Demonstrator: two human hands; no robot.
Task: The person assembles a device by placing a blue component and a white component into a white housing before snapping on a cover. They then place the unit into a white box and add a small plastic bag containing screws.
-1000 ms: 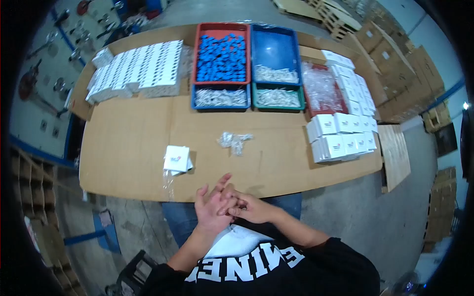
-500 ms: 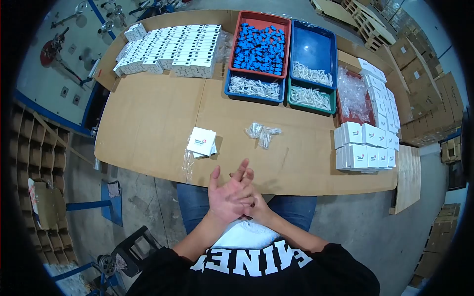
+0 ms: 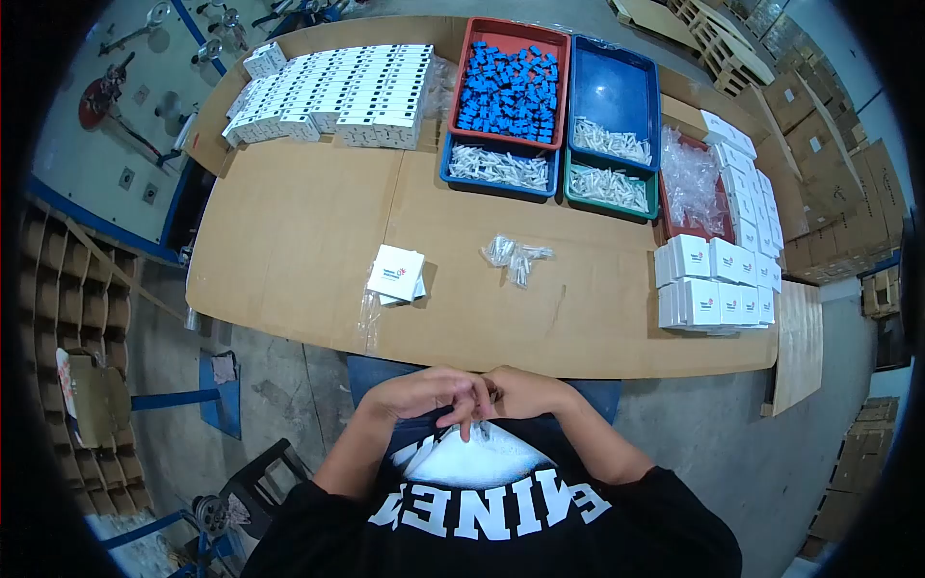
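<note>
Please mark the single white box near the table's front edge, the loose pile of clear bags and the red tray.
white box (image 3: pixel 395 273), head view, on its top face.
pile of clear bags (image 3: pixel 515 258), head view, middle of the pile.
red tray (image 3: pixel 520 30), head view, on its far rim.

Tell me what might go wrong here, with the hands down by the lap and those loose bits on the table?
1. The left hand and right hand meet off the table; anything small between them, which I cannot make out, could drop to the floor.
2. The clear bag by the small white box reaches the near edge and might slide off.
</note>
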